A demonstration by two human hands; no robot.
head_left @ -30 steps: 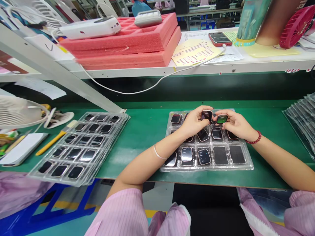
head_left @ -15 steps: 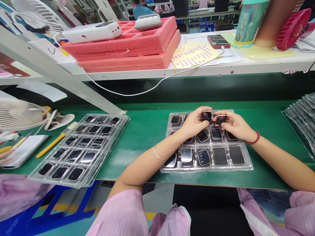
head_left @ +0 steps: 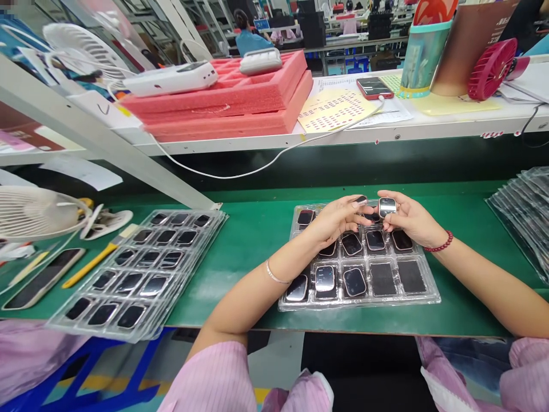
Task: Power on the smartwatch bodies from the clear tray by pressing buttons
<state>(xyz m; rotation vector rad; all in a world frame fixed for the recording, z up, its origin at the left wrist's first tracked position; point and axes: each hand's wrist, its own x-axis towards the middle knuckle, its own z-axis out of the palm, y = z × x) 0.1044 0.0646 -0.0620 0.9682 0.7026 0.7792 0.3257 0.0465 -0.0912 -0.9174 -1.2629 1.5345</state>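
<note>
My left hand (head_left: 341,220) is over the upper middle of a clear tray (head_left: 432,289), its fingers partly curled. A small dark item (head_left: 361,199) shows at its fingertips, too little visible to identify. My right hand (head_left: 414,220), just to the right, pinches a square watch face (head_left: 387,207) upright between thumb and fingers. Other watch faces, such as one (head_left: 354,282) in the front row, sit in the tray's pockets; some lie tilted. Two front-right pockets (head_left: 384,279) show only dark bottoms. My left forearm covers part of the tray's left side.
A stack of filled trays (head_left: 148,260) stands left, beside a yellow-handled brush (head_left: 90,266), a phone (head_left: 45,277) and a white fan (head_left: 38,212). More clear trays (head_left: 525,212) are stacked right. A shelf edge (head_left: 257,147) with red foam (head_left: 227,117) and a hanging cable crosses behind.
The view has tilted up slightly. My left fingers have moved and the watch face they held no longer shows clearly. My right hand's watch face is raised and turned. A hand at far left has gone.
</note>
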